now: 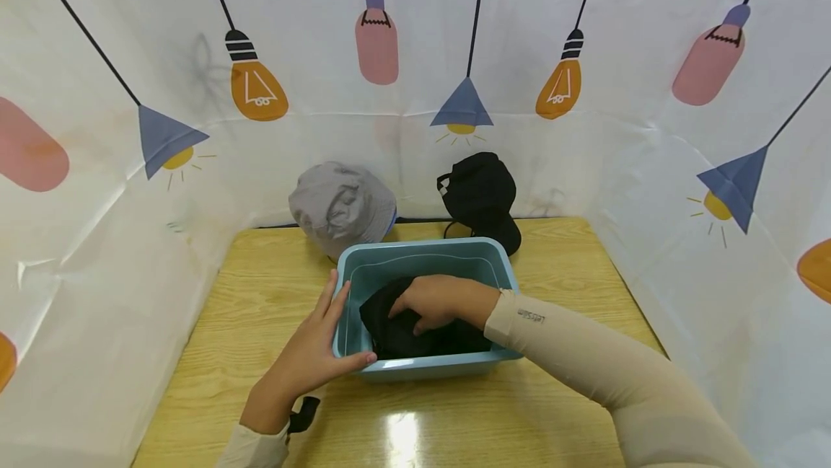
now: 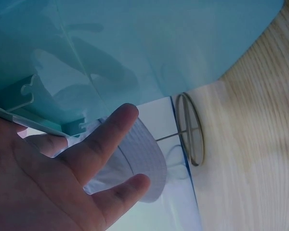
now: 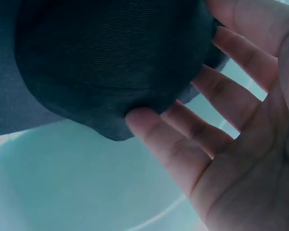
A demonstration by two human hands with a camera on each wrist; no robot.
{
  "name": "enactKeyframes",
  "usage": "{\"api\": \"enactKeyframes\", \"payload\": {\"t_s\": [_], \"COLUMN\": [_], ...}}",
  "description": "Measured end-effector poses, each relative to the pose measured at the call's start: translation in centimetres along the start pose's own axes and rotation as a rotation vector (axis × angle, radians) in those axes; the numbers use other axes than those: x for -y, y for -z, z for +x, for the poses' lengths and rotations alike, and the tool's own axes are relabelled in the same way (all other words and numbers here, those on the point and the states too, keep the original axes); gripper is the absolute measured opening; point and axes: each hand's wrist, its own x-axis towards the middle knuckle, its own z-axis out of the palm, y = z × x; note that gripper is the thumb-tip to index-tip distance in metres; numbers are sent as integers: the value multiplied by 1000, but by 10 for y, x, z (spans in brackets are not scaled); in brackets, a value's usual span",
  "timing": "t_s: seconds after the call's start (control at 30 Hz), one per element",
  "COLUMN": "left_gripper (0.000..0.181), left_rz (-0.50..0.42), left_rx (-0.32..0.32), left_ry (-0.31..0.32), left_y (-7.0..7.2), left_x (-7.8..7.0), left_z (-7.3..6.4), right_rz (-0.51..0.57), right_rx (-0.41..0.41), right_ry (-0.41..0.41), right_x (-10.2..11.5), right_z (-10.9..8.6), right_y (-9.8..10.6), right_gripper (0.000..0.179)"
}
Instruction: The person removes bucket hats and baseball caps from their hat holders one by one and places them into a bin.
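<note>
Nearest, the left hand (image 1: pixel 310 354), fingers straight and spread, steadies the smooth blue plastic bin (image 1: pixel 448 363) at its near-left corner on the woodgrain tabletop (image 1: pixel 350 439). Within the bin, the right hand (image 1: pixel 436 302) touches the edge of a limp dark hat (image 1: pixel 381 320), finely ribbed cloth; whether it grips cannot be told. The step seems to be handling this hat; lifting or letting go would call for clear finger placement. Behind stand a crumpled gray bucket hat (image 1: pixel 340 205) and a rounded black cap (image 1: pixel 480 187).
</note>
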Motion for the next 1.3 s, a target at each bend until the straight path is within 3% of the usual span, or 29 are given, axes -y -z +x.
{"api": "enactKeyframes", "payload": {"t_s": [0.4,0.67,0.77,1.1,1.3], "left_gripper": [118,117,117,118,118], "left_rz": [-1,-2,-1,-12,-17], "left_rx": [-2,2,6,2,8], "left_ry": [0,1,3,3,13], "left_y": [1,-1,-1,1,1], "left_x": [-1,1,2,-1,-2], "left_z": [0,2,2,2,2], "right_rz": [-1,-152,-163,-73,-54], "right_rx": [38,9,-7,-26,13], "right_ry": [45,67,57,37,42], "right_x": [-5,-7,-10,-19,-16], "right_z": [15,12,7,-13,-9], "right_y": [-20,-18,-16,-8,-8], "right_gripper": [53,55,59,113,119]}}
